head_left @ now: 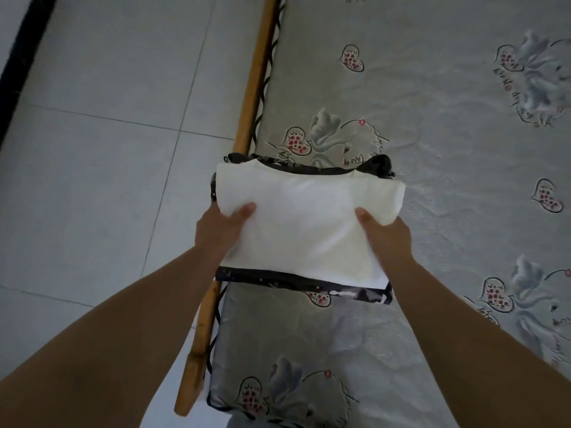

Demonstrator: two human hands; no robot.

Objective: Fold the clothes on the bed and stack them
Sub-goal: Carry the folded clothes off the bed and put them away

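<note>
A folded white garment (296, 223) is held at the left edge of the bed (448, 149), directly over a folded dark patterned garment (306, 285) whose edges show beyond it at the far side and the near side. The white garment's left edge is gripped by the left hand (222, 230): the thumb is laid on top of the cloth and the fingers are tucked beneath it, out of sight. Its right edge is gripped in the same way by the right hand (386, 236), thumb on top and fingers hidden under the fold. Whether the white garment is already resting fully on the dark one cannot be told; its far part is seen bulging upward between the two thumbs. The dark garment is laid flat on the bed's grey sheet (432, 227), which is printed with hearts and pale flowers, and its left end is seen reaching over the wooden bed rail (253, 75). The rail is run along the bed's left side, with a black zigzag trim just inside it. To the left of the rail, a pale tiled floor (108, 118) is seen.
</note>
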